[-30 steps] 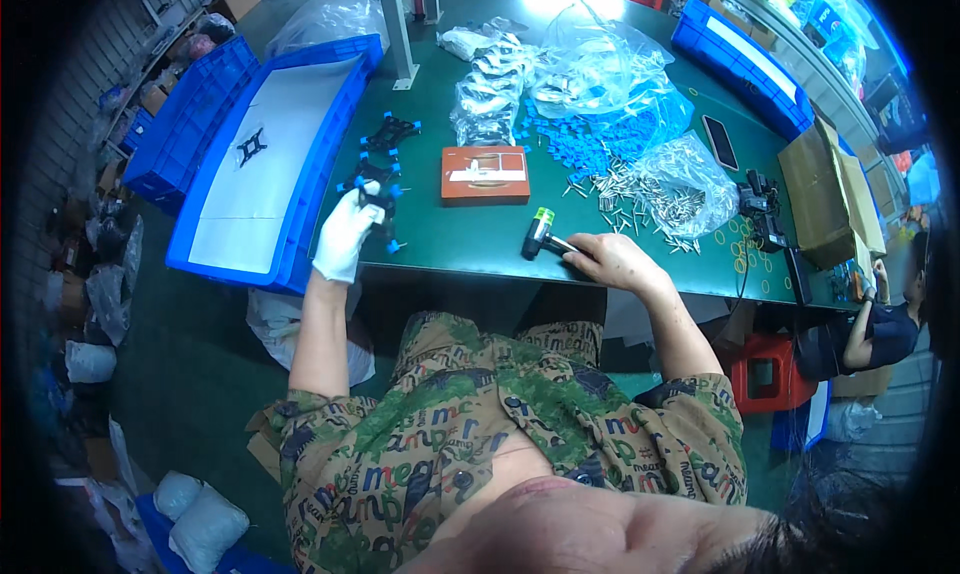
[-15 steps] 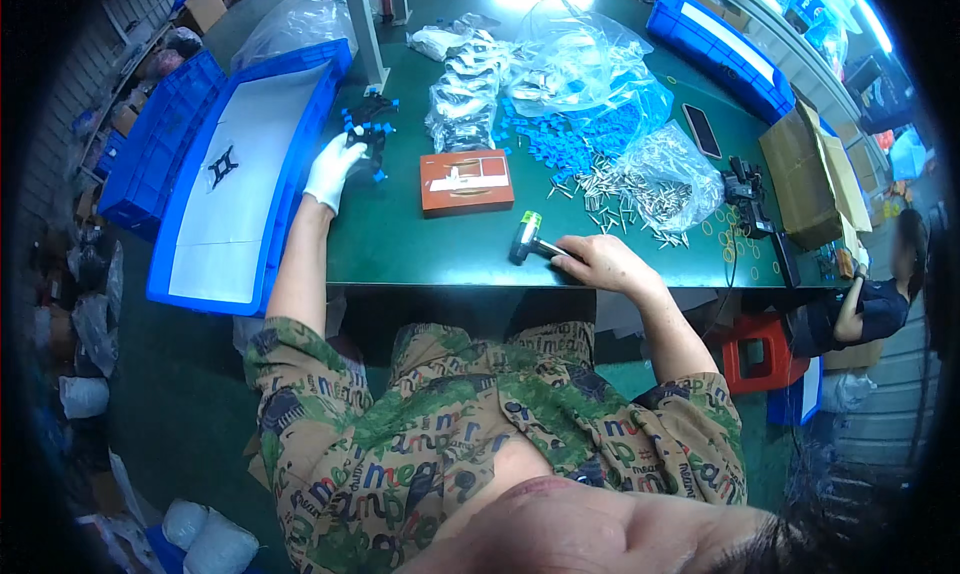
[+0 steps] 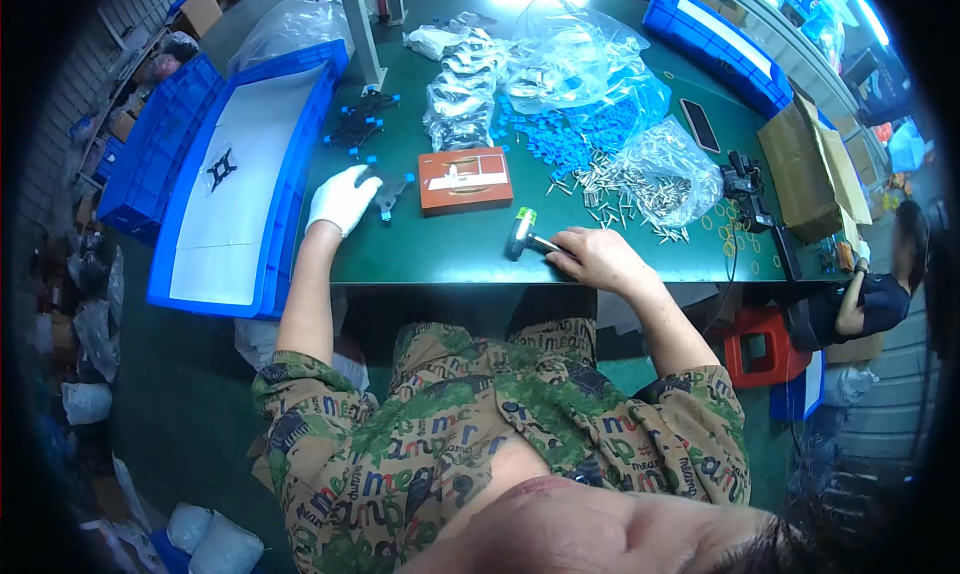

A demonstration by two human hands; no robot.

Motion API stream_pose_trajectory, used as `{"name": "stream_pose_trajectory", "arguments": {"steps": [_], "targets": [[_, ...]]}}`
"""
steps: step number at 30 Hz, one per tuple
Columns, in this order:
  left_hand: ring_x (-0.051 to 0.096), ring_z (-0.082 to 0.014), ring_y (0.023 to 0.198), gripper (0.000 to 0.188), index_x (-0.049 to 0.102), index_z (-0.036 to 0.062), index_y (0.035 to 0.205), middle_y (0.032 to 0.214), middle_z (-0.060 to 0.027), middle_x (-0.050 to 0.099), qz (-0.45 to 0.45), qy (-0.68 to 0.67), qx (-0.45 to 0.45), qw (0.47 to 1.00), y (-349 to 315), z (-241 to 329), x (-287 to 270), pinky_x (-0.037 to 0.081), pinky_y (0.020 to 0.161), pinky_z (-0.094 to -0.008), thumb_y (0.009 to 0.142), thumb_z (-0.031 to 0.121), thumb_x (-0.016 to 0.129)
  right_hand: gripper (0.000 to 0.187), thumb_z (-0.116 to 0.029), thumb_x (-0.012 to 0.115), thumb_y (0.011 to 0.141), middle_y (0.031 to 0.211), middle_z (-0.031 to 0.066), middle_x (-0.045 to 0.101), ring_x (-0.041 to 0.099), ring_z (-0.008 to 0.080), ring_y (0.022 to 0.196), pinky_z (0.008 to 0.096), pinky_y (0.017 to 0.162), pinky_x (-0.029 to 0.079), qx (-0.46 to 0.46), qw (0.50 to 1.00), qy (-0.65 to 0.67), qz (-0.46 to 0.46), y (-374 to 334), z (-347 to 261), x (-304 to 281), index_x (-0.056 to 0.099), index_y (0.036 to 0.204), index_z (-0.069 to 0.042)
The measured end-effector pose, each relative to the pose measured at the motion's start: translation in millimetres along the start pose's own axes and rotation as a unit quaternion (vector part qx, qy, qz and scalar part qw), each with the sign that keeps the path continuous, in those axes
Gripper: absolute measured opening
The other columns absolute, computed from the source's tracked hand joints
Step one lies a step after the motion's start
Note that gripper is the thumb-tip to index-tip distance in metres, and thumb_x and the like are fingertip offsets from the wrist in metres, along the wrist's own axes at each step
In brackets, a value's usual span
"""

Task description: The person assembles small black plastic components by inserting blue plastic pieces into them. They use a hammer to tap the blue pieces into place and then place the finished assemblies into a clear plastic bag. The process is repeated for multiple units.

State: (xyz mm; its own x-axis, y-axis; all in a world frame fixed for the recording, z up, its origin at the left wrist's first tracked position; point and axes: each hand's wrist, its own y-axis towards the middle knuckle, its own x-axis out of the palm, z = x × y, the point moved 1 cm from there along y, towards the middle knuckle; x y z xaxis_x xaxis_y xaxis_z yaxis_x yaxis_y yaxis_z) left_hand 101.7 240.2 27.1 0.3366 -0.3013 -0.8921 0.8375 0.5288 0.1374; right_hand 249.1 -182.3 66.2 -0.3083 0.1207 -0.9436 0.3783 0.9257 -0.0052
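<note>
Two hands work at the green surface point(image 3: 450, 256); taking the red box point(image 3: 465, 182) as the clock's centre, the dark frame point(image 3: 388, 200) with blue tips lies near 9 o'clock. The gloved left hand point(image 3: 343, 202) is at its left side, fingers bent; I cannot tell whether they pinch the frame or only touch it. At 4 o'clock the bare right hand point(image 3: 605, 261) is closed round the mallet point(image 3: 522, 234), whose head points toward the box. That low grip probably keeps the head free and close, and the box likely sits between the hands so that both reach it easily.

More frames point(image 3: 358, 124) lie at 10 o'clock, and a lined tray point(image 3: 205, 244) farther out at 9. Bagged parts point(image 3: 460, 104) crowd 12 o'clock, blue caps point(image 3: 560, 144) lie toward 2, and loose pins point(image 3: 605, 184) at 3, beside a bag point(image 3: 700, 179) partly covering others. The box stands between frame and mallet; the bags and heaps would hinder reaching past it.
</note>
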Motion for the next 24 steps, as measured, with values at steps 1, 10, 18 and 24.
{"name": "stream_pose_trajectory", "arguments": {"steps": [1,10,18,24], "targets": [[0.066,-0.0376,0.115,0.051,0.067,0.0100,0.131,0.124,-0.0185,0.070,-0.002,0.008,-0.001,1.000,4.3,5.0,0.2,0.051,0.100,-0.0459,0.093,0.044,0.063,0.029,-0.035,0.065,0.097,0.093,0.0163,0.068,0.068,0.0380,0.090,0.0483,0.077,0.055,-0.016,0.999,-0.029,0.014,1.3,-0.3,0.9,0.068,0.104,-0.007],[0.070,-0.0333,0.103,0.026,0.076,0.0098,0.111,0.112,-0.0133,0.075,0.237,0.030,0.079,0.968,-6.8,41.0,-8.9,0.054,0.093,-0.0461,0.089,0.023,0.073,0.027,-0.034,0.068,0.095,0.099,0.0112,0.067,0.067,0.0326,0.096,0.0464,0.082,0.053,-0.085,0.984,-0.116,0.110,43.1,-5.4,-37.8,0.070,0.107,-0.010],[0.065,-0.0335,0.107,0.023,0.070,0.0074,0.109,0.112,-0.0126,0.071,0.288,-0.103,0.146,0.941,-110.5,82.0,-6.3,0.048,0.098,-0.0453,0.086,0.006,0.072,0.027,-0.027,0.067,0.095,0.102,0.0154,0.067,0.066,0.0369,0.097,0.0497,0.084,0.053,-0.046,0.955,-0.074,0.283,204.1,20.8,-43.8,0.071,0.110,-0.006],[0.067,-0.0299,0.104,0.020,0.073,0.0075,0.106,0.110,-0.0105,0.073,0.274,-0.144,0.104,0.945,-143.7,59.0,0.2,0.050,0.096,-0.0418,0.087,0.004,0.072,0.020,-0.025,0.068,0.094,0.101,0.0161,0.066,0.066,0.0378,0.095,0.0484,0.084,0.053,-0.086,0.964,-0.004,0.252,246.7,41.2,-26.3,0.074,0.098,-0.006]]}}
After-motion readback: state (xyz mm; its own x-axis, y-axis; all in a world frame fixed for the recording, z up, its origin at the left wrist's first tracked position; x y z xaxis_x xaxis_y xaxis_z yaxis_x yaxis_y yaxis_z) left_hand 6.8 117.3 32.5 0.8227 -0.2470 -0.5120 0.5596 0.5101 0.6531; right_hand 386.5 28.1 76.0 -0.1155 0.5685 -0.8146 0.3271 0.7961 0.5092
